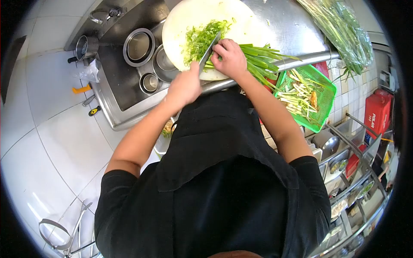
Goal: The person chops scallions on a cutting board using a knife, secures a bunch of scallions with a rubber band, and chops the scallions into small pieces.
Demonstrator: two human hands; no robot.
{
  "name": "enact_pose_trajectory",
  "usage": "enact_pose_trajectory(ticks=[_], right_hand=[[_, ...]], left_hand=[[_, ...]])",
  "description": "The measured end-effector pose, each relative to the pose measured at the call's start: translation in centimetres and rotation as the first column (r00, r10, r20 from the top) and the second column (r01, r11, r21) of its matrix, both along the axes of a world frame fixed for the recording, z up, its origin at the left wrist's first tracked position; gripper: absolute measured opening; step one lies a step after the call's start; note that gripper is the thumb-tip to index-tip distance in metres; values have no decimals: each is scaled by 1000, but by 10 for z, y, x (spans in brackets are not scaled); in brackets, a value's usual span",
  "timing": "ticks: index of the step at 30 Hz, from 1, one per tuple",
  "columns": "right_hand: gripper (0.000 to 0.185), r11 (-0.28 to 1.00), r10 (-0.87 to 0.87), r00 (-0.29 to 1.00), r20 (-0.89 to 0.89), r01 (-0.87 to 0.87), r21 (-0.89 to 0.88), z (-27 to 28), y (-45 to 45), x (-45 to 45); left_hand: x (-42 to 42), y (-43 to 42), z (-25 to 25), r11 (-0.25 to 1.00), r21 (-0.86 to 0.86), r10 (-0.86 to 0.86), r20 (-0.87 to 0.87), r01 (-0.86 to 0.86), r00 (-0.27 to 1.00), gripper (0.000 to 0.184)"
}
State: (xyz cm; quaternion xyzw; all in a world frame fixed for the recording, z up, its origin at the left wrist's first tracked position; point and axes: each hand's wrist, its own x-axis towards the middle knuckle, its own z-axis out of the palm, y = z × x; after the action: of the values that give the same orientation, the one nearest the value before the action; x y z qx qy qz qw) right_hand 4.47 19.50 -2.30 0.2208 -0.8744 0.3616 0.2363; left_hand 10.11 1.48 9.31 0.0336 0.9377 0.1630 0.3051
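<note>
My left hand (185,87) is closed round the handle of a knife (209,52), whose blade slants up and away across the round white cutting board (180,21). Curled fingers of my right hand (230,59) press on a bunch of green onions (262,60), right beside the blade. The long green leaves stick out to the right, past the board and over the counter's front edge. Chopped green onion rings (198,42) lie in a loose heap on the board, left of the knife. The knife handle is hidden in my left hand.
Left of the board, a metal sink (112,71) holds round metal pots (139,46), near a tap (101,16). A green basket (329,96) with onion stalks sits at the right, below a plastic-wrapped bunch (344,34). Metal racks (365,163) and a red box (378,112) stand farther right.
</note>
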Motion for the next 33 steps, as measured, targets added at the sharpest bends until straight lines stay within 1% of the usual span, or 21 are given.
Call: enact_pose_trajectory(ticks=[1, 3, 6, 9, 10, 11, 13, 14, 17, 20, 22, 24, 26, 27, 29, 30, 31, 32, 33], right_hand=[[14, 1000, -5, 1000, -3, 5, -12, 0, 0, 1], [16, 1000, -1, 1000, 3, 1, -12, 1, 1, 0], [16, 1000, 17, 1000, 0, -17, 11, 1, 1, 3], [17, 995, 40, 998, 56, -45, 92, 8, 6, 5], [30, 987, 70, 983, 172, -93, 129, 15, 11, 8], [36, 980, 67, 981, 180, -98, 173, 21, 14, 13], [48, 957, 67, 976, 208, -122, 262, 42, 18, 26], [65, 906, 74, 955, 288, -185, 381, 38, 21, 30], [68, 830, 74, 967, 245, -196, 522, 24, 31, 26], [70, 814, -43, 973, 226, -97, 572, 15, 42, 9], [71, 813, -115, 969, 219, -35, 582, 18, 46, -5], [71, 808, -110, 969, 219, -41, 588, 18, 46, -10], [72, 808, -106, 972, 209, -38, 588, 18, 47, -12], [73, 840, -84, 968, 235, -57, 539, 21, 50, -13], [74, 897, -38, 956, 291, -96, 432, 30, 54, -13], [64, 919, -36, 982, 186, -40, 392, 35, 50, -9], [59, 931, 9, 985, 172, -71, 358, 34, 44, -2], [54, 940, 55, 987, 154, -103, 324, 33, 37, 9], [49, 947, 102, 986, 132, -137, 291, 35, 27, 21]], left_hand=[[13, -4, -15, 999, -3, 31, -33, -32, 999, 40], [9, -2, -31, 999, 20, 49, -59, -48, 997, 39], [-14, 8, -23, 999, 42, 12, -42, -10, 999, 38], [26, -13, -12, 999, 6, 54, -10, -54, 998, 37], [38, -18, -17, 997, 49, 68, -36, -66, 997, 30], [36, -20, -27, 996, 65, 72, -63, -68, 995, 30], [29, -16, -30, 991, 101, 95, -104, -85, 990, 30], [18, -15, -31, 986, 142, 103, -100, -88, 990, 29], [-9, -19, -28, 985, 142, 99, -38, -93, 994, 29], [-23, -21, -32, 984, 155, 100, -43, -92, 994, 29], [-34, -19, -31, 983, 151, 112, -57, -102, 992, 29], [-47, -18, -28, 983, 136, 132, -78, -121, 988, 30], [-57, -25, -23, 977, 180, 141, -135, -116, 981, 30], [-59, -30, -20, 973, 202, 144, -161, -110, 976, 30], [-60, -40, 2, 947, 276, 221, -178, -167, 959, 33], [-60, -44, 16, 927, 318, 261, -175, -197, 949, 34], [-60, -49, 22, 906, 360, 302, -171, -225, 938, 35], [-64, -56, 13, 904, 378, 303, -235, -200, 924, 39], [-63, -58, 11, 895, 391, 326, -250, -213, 912, 40]])
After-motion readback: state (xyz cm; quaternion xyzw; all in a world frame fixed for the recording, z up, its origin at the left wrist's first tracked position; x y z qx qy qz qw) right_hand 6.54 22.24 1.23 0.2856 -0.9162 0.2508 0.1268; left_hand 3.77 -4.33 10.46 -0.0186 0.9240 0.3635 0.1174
